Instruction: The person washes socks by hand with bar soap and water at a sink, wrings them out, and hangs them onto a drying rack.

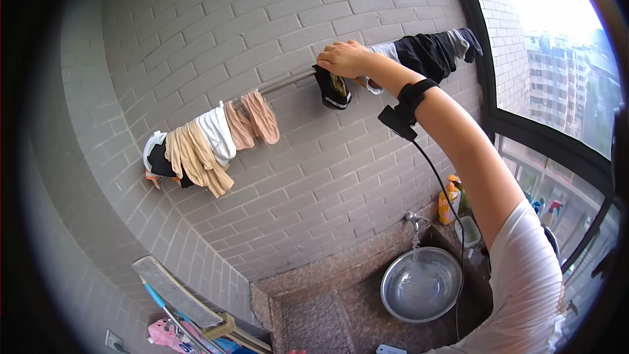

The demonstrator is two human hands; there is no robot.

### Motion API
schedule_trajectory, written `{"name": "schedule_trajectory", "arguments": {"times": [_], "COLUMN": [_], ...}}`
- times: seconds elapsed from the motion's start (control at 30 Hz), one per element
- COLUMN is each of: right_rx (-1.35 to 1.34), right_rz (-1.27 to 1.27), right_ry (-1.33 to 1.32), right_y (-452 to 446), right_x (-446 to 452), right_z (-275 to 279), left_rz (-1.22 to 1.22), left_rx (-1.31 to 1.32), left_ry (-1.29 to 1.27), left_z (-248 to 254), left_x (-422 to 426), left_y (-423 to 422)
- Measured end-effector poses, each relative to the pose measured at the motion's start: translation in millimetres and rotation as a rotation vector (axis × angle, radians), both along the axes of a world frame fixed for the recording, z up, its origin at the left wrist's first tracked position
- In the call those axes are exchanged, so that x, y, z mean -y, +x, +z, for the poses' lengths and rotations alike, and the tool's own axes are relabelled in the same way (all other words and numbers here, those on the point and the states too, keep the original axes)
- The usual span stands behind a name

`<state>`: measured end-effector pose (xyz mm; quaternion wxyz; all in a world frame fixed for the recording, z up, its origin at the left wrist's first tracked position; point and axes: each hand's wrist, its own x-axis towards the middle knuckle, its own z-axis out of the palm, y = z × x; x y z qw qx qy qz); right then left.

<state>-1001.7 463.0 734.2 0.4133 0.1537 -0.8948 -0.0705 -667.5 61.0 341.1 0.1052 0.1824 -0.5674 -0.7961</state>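
Observation:
My right hand reaches up to a metal rail on the brick wall, its fingers closed over the top of a dark sock. The sock hangs down below the rail, with a pale stripe near its lower end. Black and grey clothes hang to the right of this hand. Farther left on the rail are a pair of pink socks, a white cloth and a beige garment. Only a small pinkish sliver at the bottom edge may be my left hand; its fingers cannot be made out.
Water runs from a tap into a metal basin in the stone sink. An orange pump bottle stands beside it. A flat mop leans at lower left. A black cable dangles from my wrist strap; a window is at right.

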Motion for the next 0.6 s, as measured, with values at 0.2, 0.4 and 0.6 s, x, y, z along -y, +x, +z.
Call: {"name": "schedule_trajectory", "arguments": {"times": [0.2,0.4,0.6], "right_rx": [0.110,-0.211,0.810], "right_rz": [-0.186,0.333,1.013], "right_ry": [0.036,0.045,-0.027], "right_y": [3,65,180], "right_x": [18,70,139], "right_z": [8,-50,-260], "left_rz": [-0.135,-0.208,-0.511], "left_rx": [-0.171,-0.378,-0.587], "left_ry": [-0.364,-0.129,0.146], "left_z": [16,24,85], "left_x": [-11,-2,-9], "left_y": [-7,-37,-62]}}
